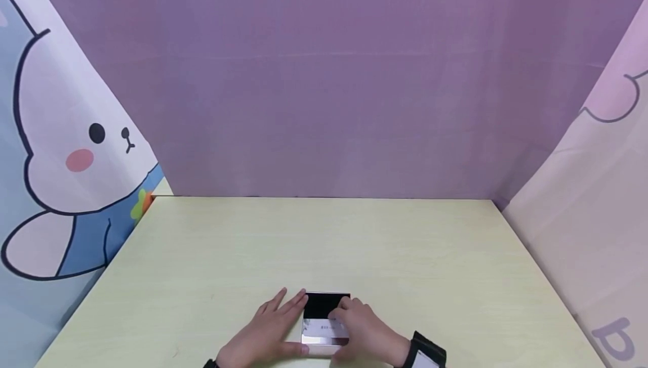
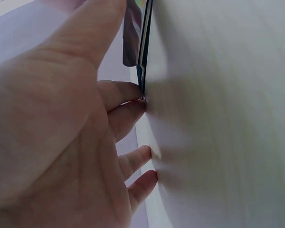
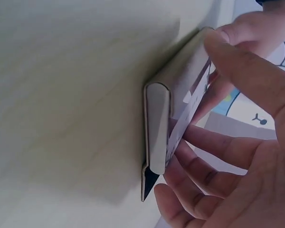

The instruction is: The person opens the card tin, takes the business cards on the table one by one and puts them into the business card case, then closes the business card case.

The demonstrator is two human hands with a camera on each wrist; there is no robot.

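A small silver card case point(image 1: 324, 345) lies open near the front edge of the table point(image 1: 324, 244), its black lid point(image 1: 326, 304) folded back flat. My left hand point(image 1: 268, 328) lies flat beside the case with straight fingers, the index finger along the lid's left edge and the thumb at the near corner. In the left wrist view the left hand point(image 2: 61, 118) presses on the table beside the dark lid edge point(image 2: 143, 52). My right hand point(image 1: 356, 323) rests on the case. In the right wrist view the right hand point(image 3: 218, 95) pinches a white printed card point(image 3: 192, 111) lying on the silver case point(image 3: 159, 128).
Pale wooden table top stretches far and to both sides. A purple cloth wall point(image 1: 324, 75) stands at the back, a cartoon-rabbit curtain point(image 1: 61, 148) at the left and a pale pink curtain point(image 1: 597, 199) at the right. A dark wristband point(image 1: 427, 351) sits on my right wrist.
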